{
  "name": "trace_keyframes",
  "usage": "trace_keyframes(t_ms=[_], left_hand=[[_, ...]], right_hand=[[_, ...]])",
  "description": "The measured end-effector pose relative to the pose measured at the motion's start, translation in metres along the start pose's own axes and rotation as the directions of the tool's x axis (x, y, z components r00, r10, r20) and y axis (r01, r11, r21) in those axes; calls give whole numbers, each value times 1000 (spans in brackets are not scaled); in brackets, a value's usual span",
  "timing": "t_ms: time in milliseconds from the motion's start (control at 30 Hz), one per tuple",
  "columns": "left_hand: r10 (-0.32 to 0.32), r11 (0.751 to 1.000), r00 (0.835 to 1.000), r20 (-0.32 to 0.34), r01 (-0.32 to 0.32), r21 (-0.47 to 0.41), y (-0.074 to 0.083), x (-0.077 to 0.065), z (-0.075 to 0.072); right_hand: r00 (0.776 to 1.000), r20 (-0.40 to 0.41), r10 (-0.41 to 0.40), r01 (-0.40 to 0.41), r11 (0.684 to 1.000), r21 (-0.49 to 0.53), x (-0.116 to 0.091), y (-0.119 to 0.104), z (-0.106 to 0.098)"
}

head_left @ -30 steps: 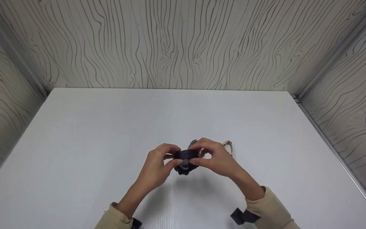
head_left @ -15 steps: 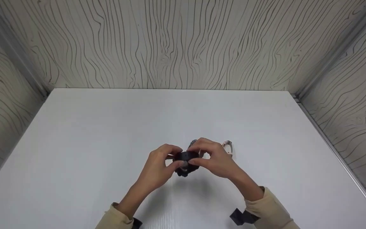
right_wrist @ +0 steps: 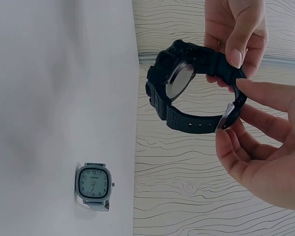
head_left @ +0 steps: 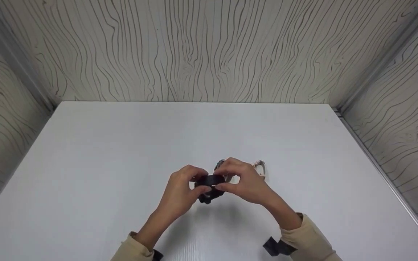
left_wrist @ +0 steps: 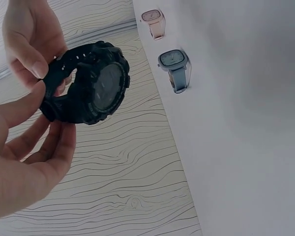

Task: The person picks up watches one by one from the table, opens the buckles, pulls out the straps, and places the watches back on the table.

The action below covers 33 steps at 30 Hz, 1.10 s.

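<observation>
A chunky black wristwatch (head_left: 210,180) is held up between both hands, its strap bent round into a loop. My left hand (head_left: 180,190) pinches one side of the strap between thumb and fingers. From the other side, my right hand (head_left: 250,183) pinches the strap by its silver buckle (right_wrist: 225,117). The left wrist view shows the round grey watch face (left_wrist: 108,87) turned away from the hands. In the right wrist view the metal case back (right_wrist: 181,81) shows inside the loop, with holes along the strap. Fingertips hide where the strap ends meet.
On the white table (head_left: 122,152) lie two smaller watches just beyond the hands. One is blue-grey with a squarish face (right_wrist: 93,183); the other is a pale pink watch (left_wrist: 151,17). Wood-patterned walls (head_left: 194,50) enclose the table's back and sides.
The black watch has come slightly down and left in the head view, with the left thumb shifting along it. Both hands keep their hold, and the two other watches stay put.
</observation>
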<state>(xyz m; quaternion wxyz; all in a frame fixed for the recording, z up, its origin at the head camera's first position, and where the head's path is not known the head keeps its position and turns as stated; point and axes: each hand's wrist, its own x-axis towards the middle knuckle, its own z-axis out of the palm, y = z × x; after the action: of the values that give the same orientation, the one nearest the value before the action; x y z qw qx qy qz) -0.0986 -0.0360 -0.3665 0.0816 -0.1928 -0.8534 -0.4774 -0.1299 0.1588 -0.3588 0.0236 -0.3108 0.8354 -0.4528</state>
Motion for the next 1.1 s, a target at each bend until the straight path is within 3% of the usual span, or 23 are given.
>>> trace_keyframes(t_ms=[433, 667, 1100], left_hand=[[14, 1000, 1000, 1, -14, -20, -2, 0, -1], [24, 999, 1000, -1, -24, -49, -4, 0, -2], [-25, 996, 1000, 0, 24, -89, -6, -1, -5]], right_hand=[[999, 4, -46, 46, 999, 12, 0, 3, 0], [996, -12, -86, 87, 992, 87, 0, 7, -2], [1000, 18, -7, 3, 979, 206, -3, 6, -8]])
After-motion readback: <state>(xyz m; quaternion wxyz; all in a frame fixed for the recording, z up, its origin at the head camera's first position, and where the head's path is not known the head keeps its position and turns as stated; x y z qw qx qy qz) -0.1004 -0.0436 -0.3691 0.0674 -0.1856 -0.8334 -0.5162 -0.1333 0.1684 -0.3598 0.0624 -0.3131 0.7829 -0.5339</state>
